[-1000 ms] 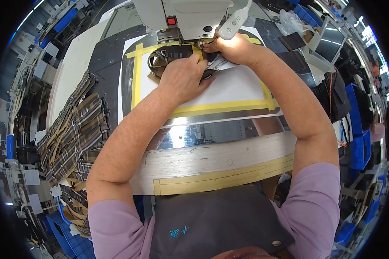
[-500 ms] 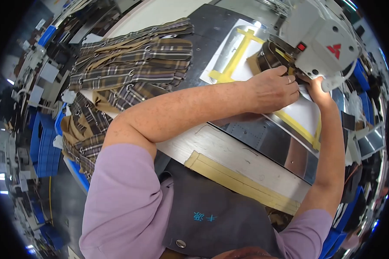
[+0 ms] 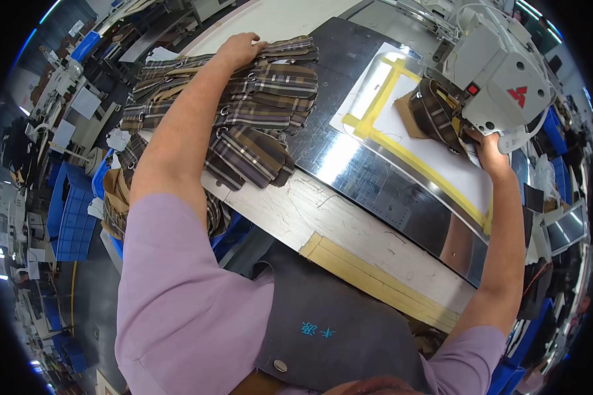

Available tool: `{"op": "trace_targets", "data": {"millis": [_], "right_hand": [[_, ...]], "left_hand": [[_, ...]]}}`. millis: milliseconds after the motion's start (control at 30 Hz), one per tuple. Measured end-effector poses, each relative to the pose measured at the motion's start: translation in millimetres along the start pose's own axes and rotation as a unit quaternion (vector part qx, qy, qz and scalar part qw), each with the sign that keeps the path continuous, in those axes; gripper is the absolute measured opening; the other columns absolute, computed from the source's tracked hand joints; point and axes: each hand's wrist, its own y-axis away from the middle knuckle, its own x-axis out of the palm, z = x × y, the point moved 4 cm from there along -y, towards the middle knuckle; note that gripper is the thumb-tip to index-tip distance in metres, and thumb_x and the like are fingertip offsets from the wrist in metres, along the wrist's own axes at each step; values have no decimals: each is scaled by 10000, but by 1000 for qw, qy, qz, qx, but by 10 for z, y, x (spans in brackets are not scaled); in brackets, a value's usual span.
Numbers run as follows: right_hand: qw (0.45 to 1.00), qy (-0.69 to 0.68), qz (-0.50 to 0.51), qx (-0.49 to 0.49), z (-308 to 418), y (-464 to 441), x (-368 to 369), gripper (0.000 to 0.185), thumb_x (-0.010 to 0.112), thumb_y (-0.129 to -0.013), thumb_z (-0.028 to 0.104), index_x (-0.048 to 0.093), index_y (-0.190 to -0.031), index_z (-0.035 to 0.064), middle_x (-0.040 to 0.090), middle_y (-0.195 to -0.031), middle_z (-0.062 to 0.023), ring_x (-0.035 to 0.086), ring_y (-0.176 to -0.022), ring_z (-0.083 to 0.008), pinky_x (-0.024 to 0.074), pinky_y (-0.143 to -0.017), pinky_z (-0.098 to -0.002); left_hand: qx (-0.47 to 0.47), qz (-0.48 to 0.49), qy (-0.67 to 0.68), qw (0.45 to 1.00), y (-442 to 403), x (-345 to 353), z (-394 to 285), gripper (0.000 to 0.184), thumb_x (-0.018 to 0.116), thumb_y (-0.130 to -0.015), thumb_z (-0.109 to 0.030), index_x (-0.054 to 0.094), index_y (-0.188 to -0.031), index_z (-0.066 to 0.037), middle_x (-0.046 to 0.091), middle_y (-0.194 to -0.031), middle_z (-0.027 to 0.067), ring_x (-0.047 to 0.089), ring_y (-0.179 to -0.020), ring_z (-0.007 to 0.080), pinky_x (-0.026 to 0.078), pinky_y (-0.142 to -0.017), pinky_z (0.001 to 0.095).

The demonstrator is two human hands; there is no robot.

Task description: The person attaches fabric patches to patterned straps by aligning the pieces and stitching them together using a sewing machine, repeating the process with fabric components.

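Observation:
My left hand [image 3: 239, 50] is at the far edge of a pile of brown plaid fabric pieces [image 3: 270, 79] with metal rings. Its fingers reach out over the top pieces, and their tips are partly hidden. Under the head of a white sewing machine [image 3: 501, 82] sits a curved plaid piece [image 3: 435, 112] with a tan underside. My right hand [image 3: 491, 155] is closed at the right end of that piece, close below the machine head, which hides part of the fingers.
A white sheet with a clear template and yellow tape [image 3: 375, 99] lies on the dark metal bed [image 3: 356, 171]. Yellow tape [image 3: 369, 283] covers part of the table's front edge. A blue crate [image 3: 72, 214] stands at left; more plaid pieces hang over the table's left edge.
My left hand has left the plaid piece at the machine and moved far left to the pile. My right hand has stayed near the machine head. The view has shifted slightly.

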Motion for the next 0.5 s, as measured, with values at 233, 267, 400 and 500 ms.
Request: {"op": "trace_targets", "data": {"millis": [233,267,400,500], "right_hand": [[998,-33,24,-43,384,175,-178,421,662,-769,-74,746,-1163,46,708,-1193,-169,652,-1129,-318,526,-1019,-383],[998,-22,25,-59,436,225,-194,430,647,-775,-77,751,-1166,69,717,-1178,-145,657,-1103,-309,535,-1000,-378],[995,-88,-3,-54,654,428,-214,448,640,-773,-67,763,-1166,112,717,-1032,-143,670,-960,-299,565,-875,-383],[998,-52,-32,-36,596,479,-115,405,641,-834,8,772,-1165,200,682,-958,-155,664,-919,-330,557,-803,-430]], "left_hand": [[5,96,-40,995,-559,512,100,872,573,-888,-731,517,-1464,-78,557,-1435,214,491,-1371,373,393,-1148,469],[12,148,-38,988,-652,519,157,890,613,-842,-757,522,-1471,-134,571,-1417,215,509,-1353,381,394,-1147,487],[54,152,44,986,-621,392,271,843,710,-749,-767,654,-1264,-102,626,-1330,247,574,-1269,397,448,-1071,470],[41,61,47,996,-744,520,546,985,736,-710,-764,628,-1272,38,618,-1317,297,583,-1259,389,447,-1072,451]]}}
